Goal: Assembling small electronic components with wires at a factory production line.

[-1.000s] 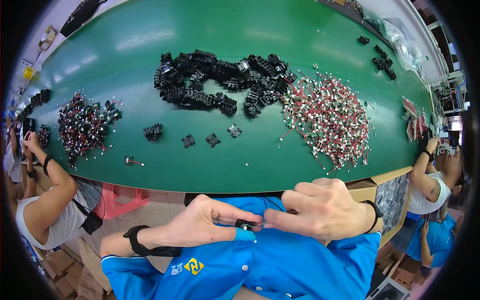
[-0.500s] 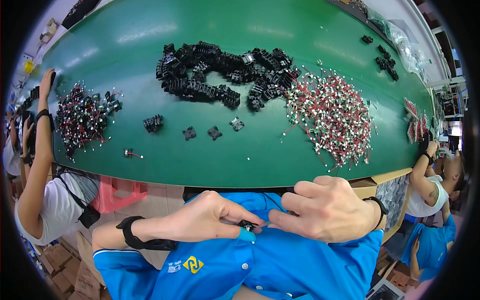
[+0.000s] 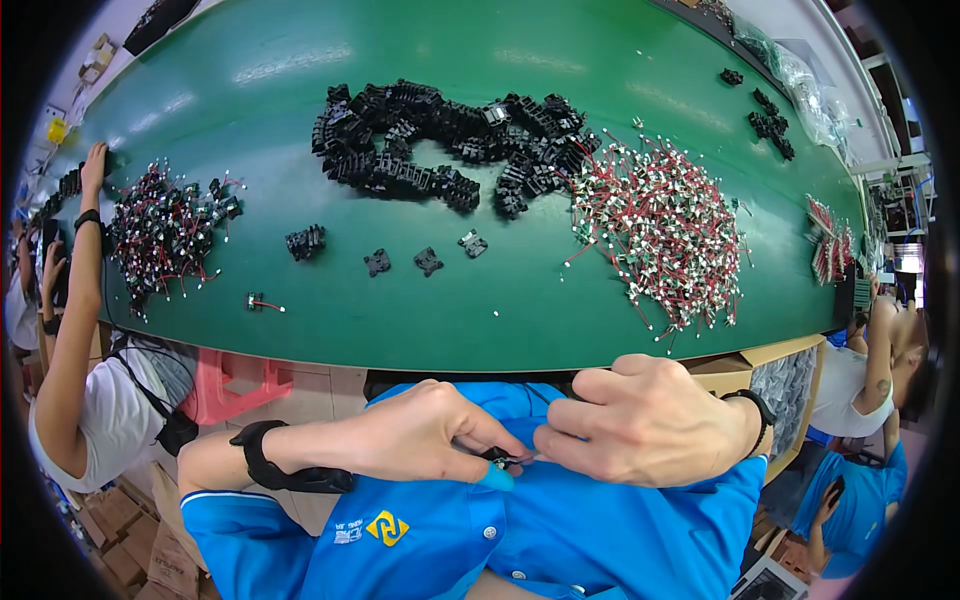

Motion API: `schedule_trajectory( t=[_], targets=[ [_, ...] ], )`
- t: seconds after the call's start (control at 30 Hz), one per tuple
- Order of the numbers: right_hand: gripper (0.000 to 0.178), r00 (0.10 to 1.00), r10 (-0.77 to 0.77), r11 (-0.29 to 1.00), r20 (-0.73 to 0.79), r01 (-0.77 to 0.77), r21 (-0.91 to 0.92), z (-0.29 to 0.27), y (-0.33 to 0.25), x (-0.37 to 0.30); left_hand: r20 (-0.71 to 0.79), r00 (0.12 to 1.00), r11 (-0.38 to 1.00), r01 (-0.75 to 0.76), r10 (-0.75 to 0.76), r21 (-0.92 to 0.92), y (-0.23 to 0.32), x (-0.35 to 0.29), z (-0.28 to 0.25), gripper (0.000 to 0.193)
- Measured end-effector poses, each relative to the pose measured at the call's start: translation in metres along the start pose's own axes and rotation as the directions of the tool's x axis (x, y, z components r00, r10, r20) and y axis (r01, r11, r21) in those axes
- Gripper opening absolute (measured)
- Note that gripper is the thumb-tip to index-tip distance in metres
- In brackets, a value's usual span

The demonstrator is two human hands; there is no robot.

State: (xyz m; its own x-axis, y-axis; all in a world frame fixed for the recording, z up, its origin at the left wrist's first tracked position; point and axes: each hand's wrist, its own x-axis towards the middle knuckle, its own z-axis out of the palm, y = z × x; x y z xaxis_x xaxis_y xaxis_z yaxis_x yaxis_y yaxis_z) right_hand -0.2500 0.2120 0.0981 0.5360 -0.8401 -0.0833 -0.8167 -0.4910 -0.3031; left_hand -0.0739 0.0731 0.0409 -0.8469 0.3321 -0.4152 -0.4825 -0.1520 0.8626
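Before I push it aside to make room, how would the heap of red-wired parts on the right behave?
The heap would probably spread, being loose and unwalled. Its thin red wires look bendy and, crossing one another, may snag.

1. Tabletop [image 3: 400,320]: solid green, with some pale shiny streaks.
2. Long stack of parts [image 3: 400,100]: black pretty much all over.
3. Wire heap on the right [image 3: 660,235]: red wires, loads of white ends, bits of green.
4. Heap on the left [image 3: 160,235]: way darker, black and green mixed with red and white.
5. Shirt [image 3: 600,530]: bright blue, white trim on the sleeve, yellow diamond emblem [image 3: 387,528].
6. Small held part [image 3: 499,457]: looks mostly black. Thumb cover [image 3: 496,478] next to it: teal.
7. Stool [image 3: 207,395]: pinkish red.
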Motion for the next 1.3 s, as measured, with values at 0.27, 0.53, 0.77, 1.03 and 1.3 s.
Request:
schedule_trajectory(
  t=[0.27, 0.53, 0.77, 1.03, 1.3],
  targets=[
    [0.020, 0.976, 0.046, 0.990, -0.211, -0.073, -0.124, 0.004, -0.009, -0.005, 0.027, 0.999, 0.998, 0.047, -0.046, -0.036, 0.001, -0.005, -0.005, 0.035],
    [0.027, 0.928, 0.003, 0.970, -0.373, -0.094, -0.225, 0.017, -0.017, -0.011, 0.182, 0.983, 0.926, 0.070, -0.001, -0.371, -0.011, -0.008, 0.002, 0.030],
    [0.025, 0.819, -0.027, 0.960, -0.573, -0.139, -0.244, 0.051, -0.009, -0.013, 0.152, 0.988, 0.941, 0.046, 0.006, -0.334, -0.019, -0.005, 0.002, 0.033],
    [0.015, 0.987, 0.084, 0.828, -0.140, 0.009, 0.561, 0.005, 0.011, -0.014, 0.224, 0.975, 0.988, 0.034, 0.001, -0.151, -0.010, 0.005, 0.002, 0.030],
    [0.023, 0.887, 0.374, 0.753, -0.269, -0.122, 0.646, 0.035, -0.001, 0.003, -0.452, 0.848, 0.652, -0.511, 0.277, -0.560, -0.019, 0.004, -0.011, 0.036]
  ],
)
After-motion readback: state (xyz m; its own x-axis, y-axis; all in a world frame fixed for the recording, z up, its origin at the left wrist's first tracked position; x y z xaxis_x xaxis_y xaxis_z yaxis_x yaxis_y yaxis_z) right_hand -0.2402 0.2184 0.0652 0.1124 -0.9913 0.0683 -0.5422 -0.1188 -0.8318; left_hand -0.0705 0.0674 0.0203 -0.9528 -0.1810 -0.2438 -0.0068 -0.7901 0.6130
